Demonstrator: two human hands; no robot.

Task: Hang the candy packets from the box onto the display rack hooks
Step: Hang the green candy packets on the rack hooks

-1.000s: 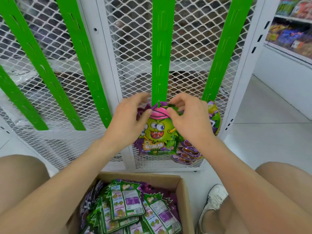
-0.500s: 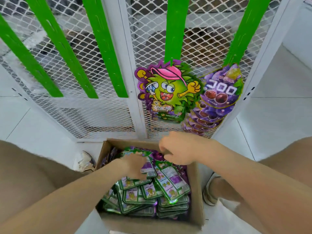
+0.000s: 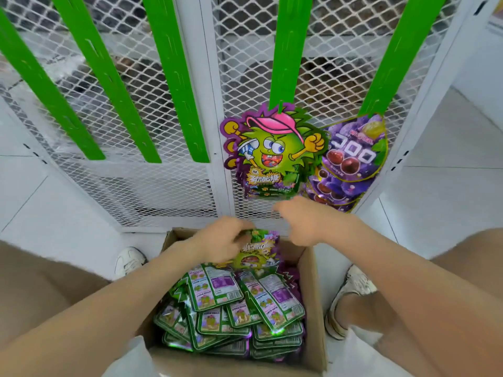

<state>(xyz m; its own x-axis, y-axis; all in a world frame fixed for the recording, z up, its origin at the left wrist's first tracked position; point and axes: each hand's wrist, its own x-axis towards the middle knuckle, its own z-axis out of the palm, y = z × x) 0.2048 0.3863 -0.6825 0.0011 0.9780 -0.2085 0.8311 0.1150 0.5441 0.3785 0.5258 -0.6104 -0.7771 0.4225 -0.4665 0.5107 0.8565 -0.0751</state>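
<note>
Left hand (image 3: 217, 242): over the far end of the box (image 3: 313, 308), fingers curled on the upper left edge of one packet (image 3: 257, 253). Motion blur hides the exact pinch.
Packet: face up and tilted, just above the box's far end, sticking out to the right of the left hand.
Right hand (image 3: 307, 223): above the box's far right corner, loosely curled and holding nothing, just clear of the packet.
Handling: probably a light, thin, floppy foil pouch with a slick skin. Best pinched at the top edge beside the hang hole, leaving the hole free.
Pile (image 3: 245, 303): more packets, backs up, filling the box.
Rack: beyond the box's far side, a hung packet (image 3: 272, 153) on a green strip (image 3: 288, 50), with purple packs (image 3: 353, 159) to its right.
</note>
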